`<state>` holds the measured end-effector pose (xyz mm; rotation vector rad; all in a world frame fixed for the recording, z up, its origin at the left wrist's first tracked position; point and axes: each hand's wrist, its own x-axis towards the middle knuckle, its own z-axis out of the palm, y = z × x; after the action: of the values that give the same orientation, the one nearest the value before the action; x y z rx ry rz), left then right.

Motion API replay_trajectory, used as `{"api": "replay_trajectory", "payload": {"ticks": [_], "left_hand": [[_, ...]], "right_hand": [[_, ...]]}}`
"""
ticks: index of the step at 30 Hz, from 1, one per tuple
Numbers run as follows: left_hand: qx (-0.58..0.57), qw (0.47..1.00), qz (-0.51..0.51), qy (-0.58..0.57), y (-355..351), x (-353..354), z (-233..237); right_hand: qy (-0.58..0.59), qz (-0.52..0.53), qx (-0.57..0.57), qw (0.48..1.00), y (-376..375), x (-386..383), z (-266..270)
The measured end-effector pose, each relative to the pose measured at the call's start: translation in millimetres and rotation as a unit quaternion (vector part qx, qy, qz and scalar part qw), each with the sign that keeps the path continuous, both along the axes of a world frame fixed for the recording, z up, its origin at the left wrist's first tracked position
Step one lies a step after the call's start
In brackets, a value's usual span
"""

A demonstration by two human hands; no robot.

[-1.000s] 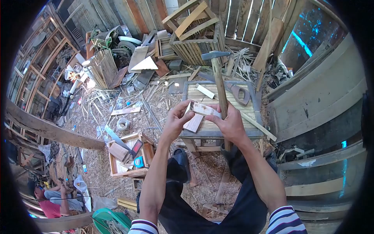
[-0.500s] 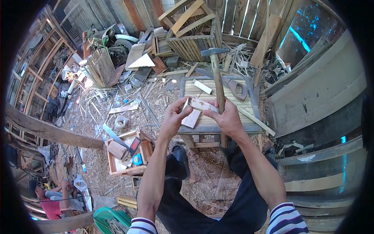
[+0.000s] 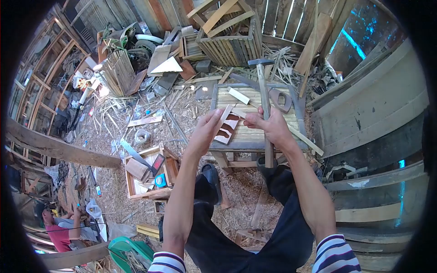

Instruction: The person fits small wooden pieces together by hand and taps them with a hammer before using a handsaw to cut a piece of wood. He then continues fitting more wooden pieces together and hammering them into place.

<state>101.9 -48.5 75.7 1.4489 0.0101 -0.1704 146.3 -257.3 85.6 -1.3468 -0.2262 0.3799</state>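
Note:
My left hand [image 3: 205, 130] is closed on a small joined piece of pale wood strips [image 3: 222, 119], thumb along its side. The fingers of my right hand [image 3: 273, 128] pinch the other strip's end. That same hand also grips the wooden handle of a hammer [image 3: 262, 86], which stands nearly upright with its head at the top. Below my hands is a slatted wooden stool [image 3: 250, 146]. A flat pale wood piece [image 3: 224, 138] lies on it under dark finger-like shadows. A short white strip [image 3: 238, 95] and a handsaw [image 3: 280, 100] lie farther back.
Left of my feet sits a wooden box [image 3: 132, 184] with a saw blade, wood blocks and a blue tape measure [image 3: 160, 180]. Another person [image 3: 61, 232] sits at the lower left. A green plastic chair [image 3: 125, 252] stands nearby. Shavings and offcuts cover the ground.
The joined wood piece has been turned, so one strip now points up and away. My right hand has shifted slightly right with the hammer. Shadows now fall on the flat piece.

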Motion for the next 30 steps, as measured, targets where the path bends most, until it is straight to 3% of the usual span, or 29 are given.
{"api": "replay_trajectory", "payload": {"ticks": [2,17,22,30], "left_hand": [[-0.088,0.996,0.013,0.019,-6.3,-0.2,-0.3],[-0.112,0.993,0.037,0.033,-19.0,0.3,-10.1],[-0.062,0.996,0.052,0.03,-16.8,3.8,-19.1],[-0.12,0.991,0.022,0.064,5.3,-6.0,-5.2]], "right_hand": [[-0.003,-0.003,-0.003,1.0,-0.9,0.5,-0.1],[0.006,-0.036,-0.004,0.999,-4.0,2.3,-8.4],[0.005,-0.03,-0.009,1.0,-4.5,4.8,-9.4],[0.116,-0.03,0.023,0.993,-30.6,20.1,-12.5]]}}
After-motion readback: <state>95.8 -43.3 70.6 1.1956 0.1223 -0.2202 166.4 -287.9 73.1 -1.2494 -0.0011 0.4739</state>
